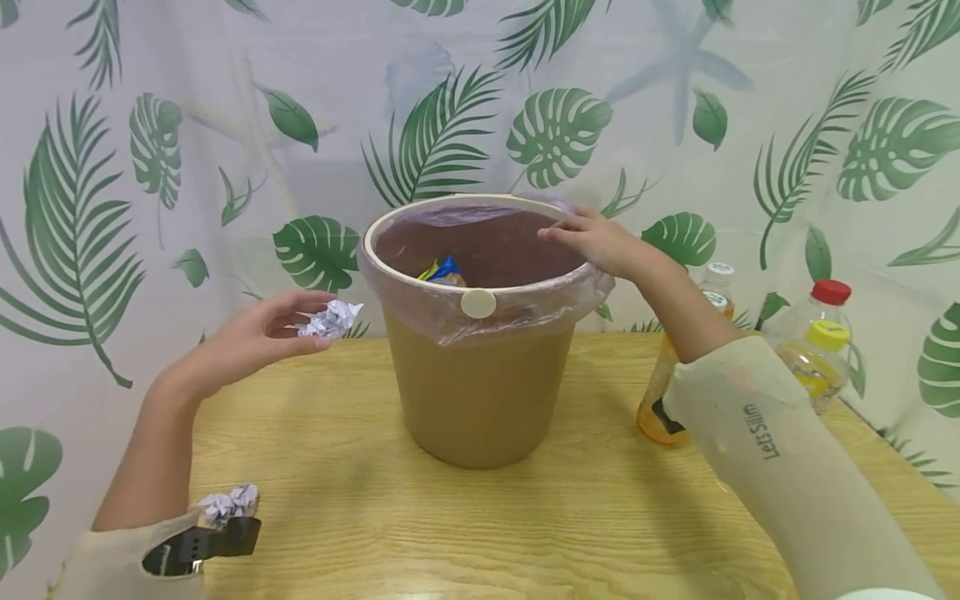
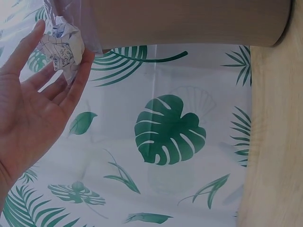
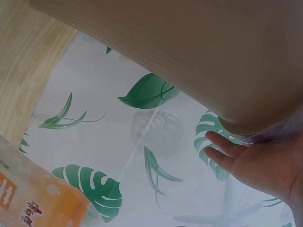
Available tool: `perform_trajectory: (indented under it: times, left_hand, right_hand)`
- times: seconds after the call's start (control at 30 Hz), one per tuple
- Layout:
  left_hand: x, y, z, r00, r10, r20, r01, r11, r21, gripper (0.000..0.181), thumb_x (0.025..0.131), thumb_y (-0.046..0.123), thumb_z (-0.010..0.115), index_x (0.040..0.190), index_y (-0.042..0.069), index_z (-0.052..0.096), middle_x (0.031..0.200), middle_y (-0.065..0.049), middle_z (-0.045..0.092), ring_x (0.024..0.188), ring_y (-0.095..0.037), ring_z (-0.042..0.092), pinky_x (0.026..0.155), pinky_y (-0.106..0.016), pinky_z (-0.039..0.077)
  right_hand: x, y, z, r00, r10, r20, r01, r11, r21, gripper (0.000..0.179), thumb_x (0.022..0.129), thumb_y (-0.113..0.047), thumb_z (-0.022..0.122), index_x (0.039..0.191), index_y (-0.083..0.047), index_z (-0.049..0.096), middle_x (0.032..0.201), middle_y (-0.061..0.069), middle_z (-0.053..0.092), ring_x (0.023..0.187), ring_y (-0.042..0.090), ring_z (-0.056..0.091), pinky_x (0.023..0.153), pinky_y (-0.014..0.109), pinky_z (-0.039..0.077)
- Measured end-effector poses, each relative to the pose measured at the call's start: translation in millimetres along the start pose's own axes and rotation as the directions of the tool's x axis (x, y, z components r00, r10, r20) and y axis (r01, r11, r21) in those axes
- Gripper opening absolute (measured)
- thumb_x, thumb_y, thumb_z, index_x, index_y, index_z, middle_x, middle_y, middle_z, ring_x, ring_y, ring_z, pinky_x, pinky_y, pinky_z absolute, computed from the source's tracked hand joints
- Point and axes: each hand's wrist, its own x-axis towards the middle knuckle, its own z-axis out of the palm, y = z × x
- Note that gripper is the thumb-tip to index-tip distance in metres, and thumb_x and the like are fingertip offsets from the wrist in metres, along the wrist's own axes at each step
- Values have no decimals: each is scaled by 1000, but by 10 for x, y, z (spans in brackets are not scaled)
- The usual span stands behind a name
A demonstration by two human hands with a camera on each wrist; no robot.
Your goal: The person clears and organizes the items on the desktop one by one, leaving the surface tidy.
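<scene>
A brown trash bin [image 1: 480, 392] with a cream rim and a thin purple bag liner [image 1: 442, 325] stands on the table. Left of it, my left hand [image 1: 262, 333] pinches a crumpled paper ball [image 1: 330, 319] between thumb and fingers; printed marks show on the paper ball [image 2: 64, 49] in the left wrist view. My right hand [image 1: 600, 242] lies over the bin's right rim, fingers reaching over the opening. Inside the bin a blue and yellow wrapper [image 1: 447, 271] is visible. Another crumpled paper ball [image 1: 231, 502] sits on the table by my left forearm.
On the right, partly behind my right forearm, stand a bottle of orange drink [image 1: 656, 408], a bottle with a yellow cap [image 1: 827, 335] and one with a red cap [image 1: 831, 292]. A leaf-patterned curtain [image 1: 315, 167] hangs behind the wooden table [image 1: 465, 533].
</scene>
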Motion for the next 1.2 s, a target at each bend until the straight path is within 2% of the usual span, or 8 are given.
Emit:
perform_trajectory:
  times: [0.2, 0.43, 0.73, 0.97, 1.2]
  left_hand:
    - [22, 96, -78, 1000, 9, -6, -9, 1000, 20, 60, 89, 30, 62, 139, 8, 37, 136, -12, 40, 120, -29, 41, 95, -47, 36]
    - [48, 220, -151, 999, -20, -33, 21, 999, 27, 58, 88, 28, 63, 138, 12, 38, 135, -8, 41, 120, -26, 40, 93, -47, 37]
    - [104, 339, -253, 999, -15, -42, 17, 999, 34, 58, 89, 32, 62, 138, 15, 38, 133, -4, 43, 119, -22, 41, 91, -44, 39]
    - [217, 441, -297, 999, 7, -47, -5, 999, 47, 60, 88, 31, 63, 139, 13, 38, 135, -6, 41, 121, -23, 39, 95, -45, 35]
    - [285, 533, -320, 998, 36, -55, -34, 999, 35, 57, 88, 30, 63, 137, 12, 39, 133, -5, 44, 118, -21, 43, 94, -43, 36]
  right_hand:
    - [4, -1, 3, 1000, -12, 0, 12, 1000, -5, 59, 94, -45, 42, 131, 1, 47, 151, 16, 4, 135, 37, 3, 105, 52, 8]
    - [-1, -6, 7, 1000, -9, 0, 9, 1000, 3, 59, 94, -44, 42, 131, 1, 47, 151, 17, 4, 135, 37, 3, 105, 52, 8]
    - [-1, -11, 2, 1000, 2, 3, -2, 1000, 12, 60, 94, -45, 42, 132, 1, 46, 151, 17, 3, 135, 38, 2, 105, 53, 8]
    - [-11, 2, 0, 1000, -5, -3, 5, 1000, 10, 59, 94, -44, 42, 131, 2, 46, 151, 18, 3, 135, 38, 2, 105, 52, 8]
    - [-5, -2, 4, 1000, -11, 2, 11, 1000, 12, 58, 95, -43, 41, 132, 1, 46, 151, 18, 2, 135, 38, 1, 105, 53, 7]
